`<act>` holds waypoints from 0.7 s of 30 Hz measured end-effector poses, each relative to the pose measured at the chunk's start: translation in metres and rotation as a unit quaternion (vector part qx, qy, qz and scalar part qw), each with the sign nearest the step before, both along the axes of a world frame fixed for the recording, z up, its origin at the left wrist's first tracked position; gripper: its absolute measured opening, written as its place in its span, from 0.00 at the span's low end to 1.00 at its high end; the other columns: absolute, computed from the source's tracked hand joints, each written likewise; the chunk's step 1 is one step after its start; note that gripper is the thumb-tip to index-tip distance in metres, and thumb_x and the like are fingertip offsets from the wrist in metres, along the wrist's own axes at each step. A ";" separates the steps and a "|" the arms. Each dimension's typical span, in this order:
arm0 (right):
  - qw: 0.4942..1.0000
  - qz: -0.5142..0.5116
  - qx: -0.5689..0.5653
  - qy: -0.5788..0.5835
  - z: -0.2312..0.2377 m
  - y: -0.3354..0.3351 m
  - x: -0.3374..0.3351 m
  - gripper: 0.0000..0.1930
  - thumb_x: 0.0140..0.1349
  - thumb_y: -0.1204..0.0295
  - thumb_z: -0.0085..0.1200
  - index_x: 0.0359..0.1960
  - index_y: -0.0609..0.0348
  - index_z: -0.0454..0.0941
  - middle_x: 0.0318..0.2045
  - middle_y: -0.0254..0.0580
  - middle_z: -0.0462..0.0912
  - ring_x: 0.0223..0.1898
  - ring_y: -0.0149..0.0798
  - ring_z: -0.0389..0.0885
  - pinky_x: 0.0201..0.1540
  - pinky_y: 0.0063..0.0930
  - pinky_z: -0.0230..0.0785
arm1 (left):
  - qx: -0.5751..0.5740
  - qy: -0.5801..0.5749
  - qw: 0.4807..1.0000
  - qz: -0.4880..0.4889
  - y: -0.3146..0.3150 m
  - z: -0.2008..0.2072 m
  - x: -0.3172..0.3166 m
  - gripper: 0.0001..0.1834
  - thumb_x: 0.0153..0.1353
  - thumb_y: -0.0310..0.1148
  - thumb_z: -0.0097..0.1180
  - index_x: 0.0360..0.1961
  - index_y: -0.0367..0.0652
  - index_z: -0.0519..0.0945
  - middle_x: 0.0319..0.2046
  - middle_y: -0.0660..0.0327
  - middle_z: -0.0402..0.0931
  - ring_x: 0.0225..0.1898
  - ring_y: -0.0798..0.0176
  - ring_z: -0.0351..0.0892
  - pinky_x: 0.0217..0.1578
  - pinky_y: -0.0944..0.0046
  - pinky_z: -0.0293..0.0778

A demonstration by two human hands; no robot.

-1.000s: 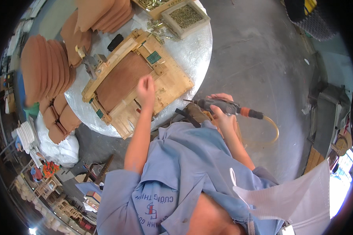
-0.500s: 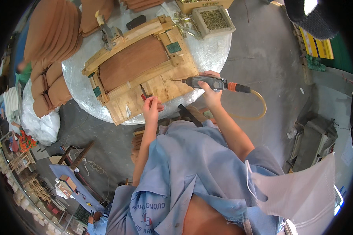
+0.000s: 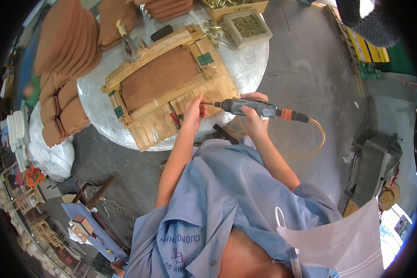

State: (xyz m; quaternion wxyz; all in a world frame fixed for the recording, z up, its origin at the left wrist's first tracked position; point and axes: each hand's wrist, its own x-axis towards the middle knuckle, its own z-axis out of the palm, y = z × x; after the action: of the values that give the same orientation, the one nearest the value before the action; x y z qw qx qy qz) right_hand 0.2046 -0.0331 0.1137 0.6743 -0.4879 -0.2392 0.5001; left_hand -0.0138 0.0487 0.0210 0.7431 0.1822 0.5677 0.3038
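Note:
My right hand (image 3: 256, 116) is wrapped round a dark air screwdriver (image 3: 248, 108) with an orange collar. It lies level, its thin bit (image 3: 210, 104) pointing left over the near edge of the wooden jig. At the bit's tip, my left hand (image 3: 194, 113) has its fingers drawn together; whatever is between them is too small to make out. A red-handled hand tool (image 3: 175, 119) lies on the jig's plywood base (image 3: 157, 124), just left of that hand. Behind it, a brown wood panel (image 3: 161, 78) sits inside the jig's wooden frame (image 3: 146, 60).
The round table (image 3: 250, 65) is wrapped in shiny film. At its back stand a tray of screws (image 3: 248, 26), a cardboard box of metal fittings (image 3: 231, 5) and loose fittings. Stacked brown panels (image 3: 67, 39) rise at the left. A yellow air hose (image 3: 323, 134) loops right of the screwdriver.
My left hand has left the red-handled tool on the jig and moved right to the bit's tip. The screwdriver has shifted slightly right and down in my right hand.

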 end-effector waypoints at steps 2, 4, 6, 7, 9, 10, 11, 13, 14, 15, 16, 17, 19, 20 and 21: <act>1.000 0.010 0.000 -0.027 -0.003 -0.004 0.000 0.23 0.59 0.82 0.63 0.57 0.61 0.74 0.53 0.53 0.86 0.56 0.47 0.88 0.62 0.41 0.80 | 0.022 0.030 0.999 -0.004 -0.002 -0.007 -0.003 0.20 0.78 0.49 0.59 0.40 0.40 0.80 0.23 0.64 0.76 0.19 0.69 0.75 0.20 0.65 0.72; 0.999 0.006 -0.006 -0.032 -0.001 -0.006 0.001 0.23 0.59 0.81 0.64 0.57 0.61 0.75 0.53 0.53 0.86 0.56 0.47 0.88 0.61 0.41 0.80 | 0.025 0.049 0.999 0.004 -0.002 -0.010 -0.003 0.19 0.78 0.46 0.60 0.37 0.41 0.79 0.22 0.66 0.74 0.17 0.70 0.72 0.19 0.66 0.70; 1.000 -0.005 -0.016 -0.015 0.003 -0.008 0.001 0.23 0.58 0.81 0.64 0.57 0.61 0.75 0.53 0.53 0.86 0.55 0.46 0.88 0.61 0.41 0.80 | 0.048 0.053 0.997 0.025 -0.003 -0.018 -0.009 0.18 0.79 0.45 0.59 0.37 0.41 0.79 0.22 0.66 0.74 0.18 0.70 0.73 0.19 0.66 0.68; 0.999 -0.009 -0.014 -0.027 0.003 -0.010 0.002 0.23 0.58 0.80 0.65 0.57 0.61 0.75 0.53 0.53 0.86 0.55 0.46 0.88 0.61 0.41 0.80 | 0.059 0.056 0.996 0.037 -0.005 -0.024 -0.014 0.18 0.79 0.45 0.58 0.38 0.41 0.79 0.22 0.66 0.74 0.18 0.70 0.73 0.19 0.67 0.68; 0.999 -0.017 -0.009 -0.051 0.001 -0.012 0.008 0.24 0.58 0.80 0.65 0.57 0.61 0.75 0.53 0.53 0.86 0.54 0.45 0.88 0.61 0.40 0.80 | 0.048 0.053 0.995 0.071 -0.007 -0.030 -0.025 0.18 0.80 0.45 0.58 0.39 0.40 0.80 0.24 0.65 0.77 0.20 0.68 0.77 0.20 0.66 0.73; 0.998 -0.018 -0.014 -0.060 -0.004 -0.013 0.012 0.24 0.58 0.80 0.65 0.57 0.62 0.75 0.52 0.53 0.87 0.54 0.44 0.88 0.61 0.41 0.80 | 0.043 0.051 0.994 0.088 -0.007 -0.031 -0.027 0.18 0.80 0.45 0.58 0.40 0.39 0.80 0.24 0.64 0.78 0.21 0.67 0.79 0.21 0.66 0.75; 0.997 -0.018 -0.019 -0.068 -0.011 -0.015 0.014 0.24 0.58 0.80 0.65 0.57 0.62 0.75 0.52 0.53 0.87 0.53 0.44 0.88 0.61 0.41 0.80 | 0.033 0.051 0.993 0.098 -0.008 -0.033 -0.028 0.19 0.80 0.46 0.57 0.41 0.39 0.80 0.26 0.62 0.80 0.22 0.66 0.81 0.23 0.65 0.78; 0.996 -0.014 -0.028 -0.083 -0.013 -0.017 0.018 0.24 0.58 0.80 0.65 0.58 0.62 0.74 0.53 0.54 0.86 0.55 0.46 0.87 0.62 0.42 0.79 | 0.014 0.051 0.991 0.119 -0.007 -0.029 -0.030 0.20 0.80 0.47 0.57 0.43 0.37 0.81 0.29 0.60 0.84 0.25 0.63 0.85 0.27 0.63 0.84; 0.995 -0.008 -0.034 -0.091 -0.012 -0.018 0.019 0.25 0.59 0.80 0.65 0.58 0.62 0.74 0.53 0.54 0.85 0.56 0.47 0.86 0.64 0.43 0.78 | 0.001 0.029 0.992 0.124 -0.007 -0.027 -0.030 0.21 0.80 0.48 0.56 0.44 0.37 0.81 0.31 0.58 0.85 0.27 0.62 0.86 0.29 0.62 0.86; 0.994 -0.003 -0.038 -0.098 -0.012 -0.018 0.020 0.25 0.59 0.80 0.65 0.59 0.61 0.73 0.54 0.55 0.84 0.58 0.49 0.86 0.65 0.44 0.77 | -0.011 0.007 0.992 0.128 -0.005 -0.022 -0.030 0.22 0.80 0.49 0.55 0.44 0.36 0.81 0.32 0.57 0.86 0.29 0.61 0.87 0.32 0.60 0.88; 0.993 -0.006 -0.042 -0.107 -0.013 -0.018 0.021 0.25 0.59 0.80 0.65 0.59 0.61 0.73 0.54 0.55 0.84 0.57 0.48 0.86 0.65 0.43 0.77 | -0.023 -0.014 0.991 0.133 -0.003 -0.018 -0.029 0.23 0.81 0.50 0.54 0.45 0.36 0.82 0.34 0.55 0.87 0.31 0.59 0.89 0.35 0.59 0.89; 0.992 -0.008 -0.046 -0.116 -0.016 -0.018 0.021 0.25 0.59 0.80 0.65 0.58 0.61 0.74 0.54 0.54 0.85 0.57 0.48 0.86 0.65 0.43 0.77 | -0.026 -0.033 0.990 0.135 -0.003 -0.013 -0.028 0.23 0.81 0.50 0.53 0.46 0.37 0.82 0.35 0.56 0.87 0.33 0.60 0.89 0.36 0.60 0.88; 0.991 -0.013 -0.047 -0.125 -0.016 -0.017 0.020 0.24 0.59 0.80 0.66 0.57 0.61 0.75 0.53 0.52 0.86 0.56 0.45 0.86 0.64 0.40 0.78 | -0.033 -0.071 0.987 0.141 -0.002 -0.010 -0.028 0.24 0.81 0.52 0.51 0.46 0.39 0.83 0.37 0.56 0.89 0.38 0.60 0.89 0.39 0.61 0.86; 0.991 -0.017 -0.046 -0.126 -0.015 -0.016 0.018 0.23 0.58 0.80 0.66 0.56 0.61 0.75 0.53 0.51 0.86 0.55 0.43 0.87 0.62 0.39 0.78 | -0.039 -0.129 0.978 0.160 -0.004 -0.010 -0.032 0.25 0.82 0.52 0.50 0.44 0.39 0.83 0.37 0.54 0.88 0.38 0.58 0.89 0.39 0.60 0.87; 0.991 -0.021 -0.043 -0.126 -0.014 -0.014 0.017 0.23 0.58 0.81 0.66 0.56 0.61 0.76 0.52 0.49 0.87 0.54 0.41 0.87 0.61 0.37 0.79 | -0.043 -0.187 0.965 0.177 -0.005 -0.010 -0.040 0.26 0.82 0.53 0.49 0.42 0.39 0.84 0.37 0.53 0.88 0.37 0.57 0.89 0.39 0.58 0.87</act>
State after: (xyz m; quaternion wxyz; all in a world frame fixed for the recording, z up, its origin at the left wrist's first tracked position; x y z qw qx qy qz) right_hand 0.2217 -0.0476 0.0997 0.6275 -0.5806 -0.2899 0.4302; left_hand -0.0540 0.0440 0.0106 0.7777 -0.0132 0.4546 0.4341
